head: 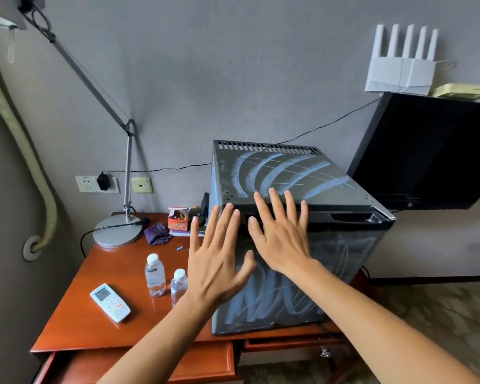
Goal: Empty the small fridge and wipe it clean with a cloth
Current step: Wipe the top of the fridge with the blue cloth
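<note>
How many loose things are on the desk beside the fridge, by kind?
Water bottles: 2, the taller and the shorter
Remote control: 1
Purple cloth: 1
Desk lamp: 1
Box of chalk: 1
Blue chalk piece: 1
Total: 7
A few things behind the box are partly hidden and not counted.

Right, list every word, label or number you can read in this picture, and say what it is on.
No text can be read here.
Orange box of chalk: print too blurred.
Remote control: screen and button marks too small.
Taller water bottle: label print too small.
Small fridge: only blue chalk strokes, no letters.
</note>
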The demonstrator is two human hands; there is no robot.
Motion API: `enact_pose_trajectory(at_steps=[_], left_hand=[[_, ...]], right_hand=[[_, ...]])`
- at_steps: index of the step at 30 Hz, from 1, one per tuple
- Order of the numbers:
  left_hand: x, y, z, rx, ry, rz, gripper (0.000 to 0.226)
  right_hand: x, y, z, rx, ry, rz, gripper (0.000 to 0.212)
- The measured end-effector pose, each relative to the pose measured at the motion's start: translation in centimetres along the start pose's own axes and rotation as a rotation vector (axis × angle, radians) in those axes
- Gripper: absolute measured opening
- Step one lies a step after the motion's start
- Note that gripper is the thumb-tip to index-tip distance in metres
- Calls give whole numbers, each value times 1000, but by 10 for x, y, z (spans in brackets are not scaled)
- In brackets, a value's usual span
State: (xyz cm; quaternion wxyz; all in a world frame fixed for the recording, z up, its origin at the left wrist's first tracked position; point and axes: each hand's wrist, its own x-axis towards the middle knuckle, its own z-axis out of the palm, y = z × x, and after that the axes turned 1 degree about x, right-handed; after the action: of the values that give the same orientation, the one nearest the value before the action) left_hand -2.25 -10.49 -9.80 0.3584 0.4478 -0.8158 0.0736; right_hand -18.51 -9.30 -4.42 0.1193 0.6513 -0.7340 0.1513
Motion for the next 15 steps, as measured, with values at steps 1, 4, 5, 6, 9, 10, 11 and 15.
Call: enact_pose_trajectory(at_steps=[1, 4, 5, 6, 9, 10, 11, 15], left_hand=[[1, 2, 2, -3, 1, -6, 84], [-2, 15, 4, -5, 29, -52, 87], [-4, 21, 5, -8, 39, -54, 88], [-8, 29, 8, -15, 47, -36, 89], [-33, 64, 28, -58, 62, 134, 88], [-45, 79, 41, -88, 46, 195, 87], [-56, 96, 56, -121, 5, 241, 87], [-87, 164, 135, -147, -288, 316, 89]], right_hand=[[0, 2, 1, 21, 5, -7, 65], [-7, 12, -3, 157, 9, -94, 65], [-14, 17, -3, 207, 29, -119, 66], [-25, 25, -2, 261, 77, -130, 65], [-74, 66, 10, 404, 394, -140, 56], [-92, 88, 18, 407, 497, -131, 51], [-109, 112, 26, 387, 553, -111, 49], [-155, 217, 70, 245, 428, 104, 53]])
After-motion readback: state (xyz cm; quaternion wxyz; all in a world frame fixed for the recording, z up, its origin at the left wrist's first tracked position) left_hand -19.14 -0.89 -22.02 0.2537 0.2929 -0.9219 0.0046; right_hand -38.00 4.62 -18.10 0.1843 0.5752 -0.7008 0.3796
